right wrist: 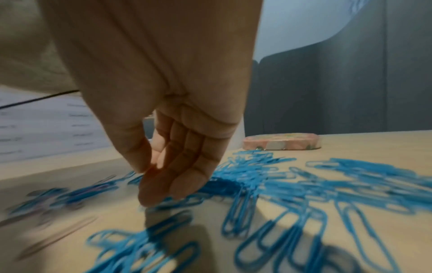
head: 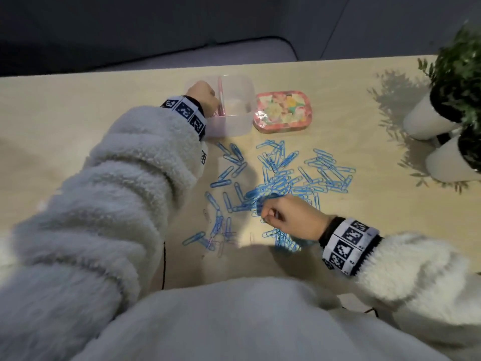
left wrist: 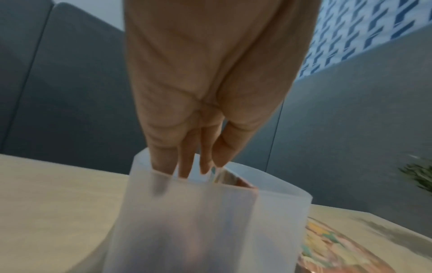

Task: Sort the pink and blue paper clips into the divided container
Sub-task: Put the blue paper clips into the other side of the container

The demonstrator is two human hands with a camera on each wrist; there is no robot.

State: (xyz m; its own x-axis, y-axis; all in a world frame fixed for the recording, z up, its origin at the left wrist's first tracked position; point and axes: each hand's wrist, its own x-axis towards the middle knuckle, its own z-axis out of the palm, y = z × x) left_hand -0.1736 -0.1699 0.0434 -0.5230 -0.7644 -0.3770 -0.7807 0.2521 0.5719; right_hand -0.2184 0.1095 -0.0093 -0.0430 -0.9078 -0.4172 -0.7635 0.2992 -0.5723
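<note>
Fingertips of your left hand dip, nearly straight and bunched, into the left compartment of the divided container; whether they pinch a clip I cannot tell. Your right hand pinches at the blue paper clips spread on the table nearer you. Lift one clip clear of the tangle, then drop it right of the pink divider. A floral tin sits just beside.

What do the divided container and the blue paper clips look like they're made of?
Divided container: likely frosted translucent plastic; the left hand's fingers show dimly through its wall. Blue paper clips: probably coated or painted wire, thin bent loops in uniform blue; the blur leaves their finish open.
</note>
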